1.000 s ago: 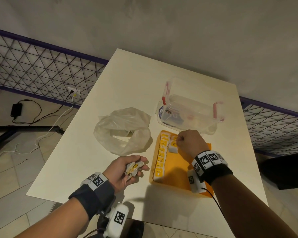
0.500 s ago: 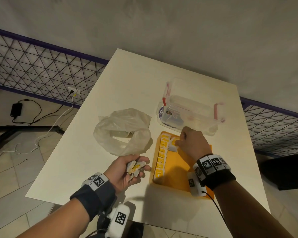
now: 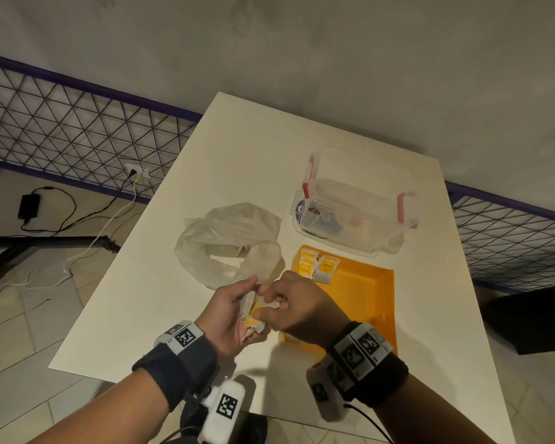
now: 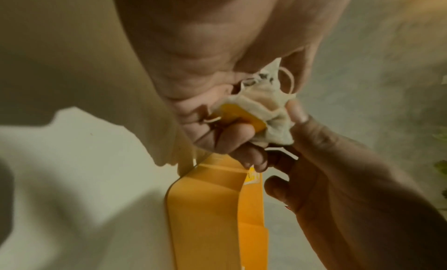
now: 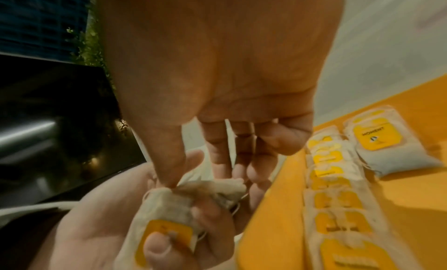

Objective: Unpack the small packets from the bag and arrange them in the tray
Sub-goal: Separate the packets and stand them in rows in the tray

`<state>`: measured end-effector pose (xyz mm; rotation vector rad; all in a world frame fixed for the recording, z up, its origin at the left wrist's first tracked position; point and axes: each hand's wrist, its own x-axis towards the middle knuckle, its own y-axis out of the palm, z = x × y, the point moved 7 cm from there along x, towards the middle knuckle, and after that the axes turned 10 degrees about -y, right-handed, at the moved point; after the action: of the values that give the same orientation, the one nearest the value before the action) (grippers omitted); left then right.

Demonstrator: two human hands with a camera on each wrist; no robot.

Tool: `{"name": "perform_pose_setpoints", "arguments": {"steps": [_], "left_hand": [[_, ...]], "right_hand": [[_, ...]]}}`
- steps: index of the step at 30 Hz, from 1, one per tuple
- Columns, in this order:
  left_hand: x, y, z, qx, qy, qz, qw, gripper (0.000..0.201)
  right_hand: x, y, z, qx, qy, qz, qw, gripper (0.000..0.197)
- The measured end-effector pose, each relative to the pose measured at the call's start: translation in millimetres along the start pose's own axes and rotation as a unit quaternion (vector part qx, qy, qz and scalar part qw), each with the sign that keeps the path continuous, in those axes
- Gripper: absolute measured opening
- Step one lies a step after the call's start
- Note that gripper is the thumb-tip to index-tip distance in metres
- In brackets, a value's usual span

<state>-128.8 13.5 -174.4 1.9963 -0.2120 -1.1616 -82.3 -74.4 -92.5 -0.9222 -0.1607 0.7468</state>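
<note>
My left hand holds a small bunch of white packets with yellow labels just left of the orange tray. My right hand has come over and pinches the top of one packet in that bunch with thumb and fingertips. In the left wrist view the same packets are crumpled between both hands. A column of packets lies along the tray's left side, with one more packet beside its far end. The clear plastic bag lies open on the table behind my hands.
A clear lidded box with red clips stands behind the tray. The white table ends close to my body and on both sides. A wire fence runs along the wall, with cables on the floor at left.
My right hand left the far end of the tray, where it set a packet down, and moved back to the bunch in my left hand. My left hand rose slightly toward it.
</note>
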Motion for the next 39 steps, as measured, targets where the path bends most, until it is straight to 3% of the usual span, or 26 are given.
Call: {"name": "perform_pose_setpoints", "arguments": {"steps": [7, 14, 18, 25, 32, 39], "left_hand": [[-10.5, -1.0, -0.4, -0.032, 0.004, -0.039, 0.999, 0.036], [-13.4, 2.2, -2.5, -0.088, 0.024, -0.014, 0.996, 0.038], [-16.8, 7.2, -3.8, -0.107, 0.036, -0.006, 0.994, 0.032], [-18.5, 2.0, -3.6, -0.104, 0.025, -0.022, 0.994, 0.046], [-17.7, 8.7, -1.7, -0.093, 0.019, -0.002, 0.996, 0.043], [-17.5, 6.5, -3.9, -0.070, 0.023, -0.001, 0.997, 0.042]], "right_hand": [[-0.4, 10.6, -1.8, -0.007, 0.036, -0.008, 0.999, 0.041], [-3.1, 4.4, 8.9, 0.007, -0.011, -0.015, 1.000, 0.034], [-6.5, 4.1, 18.8, -0.031, -0.048, 0.001, 0.998, 0.048], [-9.6, -2.1, 15.0, 0.003, -0.045, -0.026, 0.999, 0.029], [-9.0, -4.6, 0.7, 0.069, 0.049, 0.030, 0.996, 0.035], [-9.4, -3.1, 4.4, 0.009, 0.014, -0.013, 1.000, 0.032]]}}
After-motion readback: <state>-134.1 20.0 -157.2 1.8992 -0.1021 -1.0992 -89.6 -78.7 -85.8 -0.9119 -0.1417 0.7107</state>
